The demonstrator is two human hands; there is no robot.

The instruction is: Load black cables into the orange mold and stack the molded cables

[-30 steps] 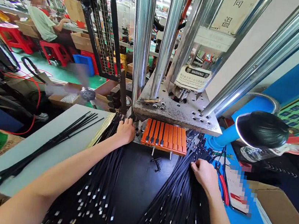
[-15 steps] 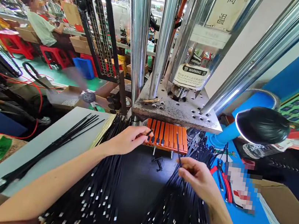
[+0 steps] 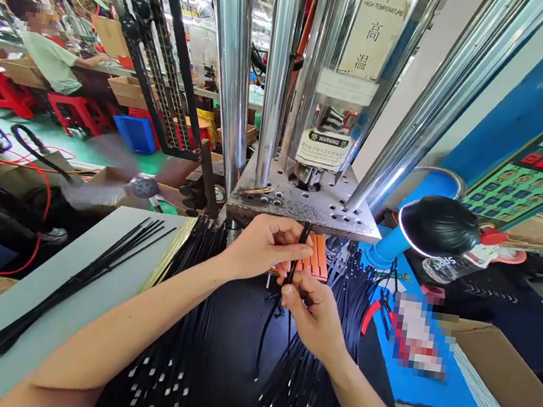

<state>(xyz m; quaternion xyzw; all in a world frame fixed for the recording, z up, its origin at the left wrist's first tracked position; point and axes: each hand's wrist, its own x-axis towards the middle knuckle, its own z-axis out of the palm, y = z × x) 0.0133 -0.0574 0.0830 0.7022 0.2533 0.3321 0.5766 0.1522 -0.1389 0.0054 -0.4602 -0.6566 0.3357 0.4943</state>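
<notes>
My left hand (image 3: 268, 249) is closed, pinching black cables (image 3: 304, 233) in front of the orange mould block (image 3: 319, 257). Just below it, the fingers of my right hand (image 3: 310, 310) are closed round the lower part of the same cables, whose loose ends hang down toward the black worktop (image 3: 233, 353). Both hands nearly touch and cover most of the mould. Bundles of black cables with silver connector ends lie on either side, a left bundle (image 3: 182, 332) and a right bundle (image 3: 314, 364).
Above the mould sits the press's metal plate (image 3: 301, 211) between upright steel rods. A grey board (image 3: 110, 235) at left carries more black cables. To the right are a black lamp (image 3: 440, 227), red-handled pliers (image 3: 371, 317) and a cardboard box (image 3: 505, 371). A fan (image 3: 142, 187) spins behind; a person (image 3: 54, 58) sits beyond.
My left hand has moved right, across the front of the mould. My right hand has come left and up to meet it, and both now hold cables together. The view has shifted slightly.
</notes>
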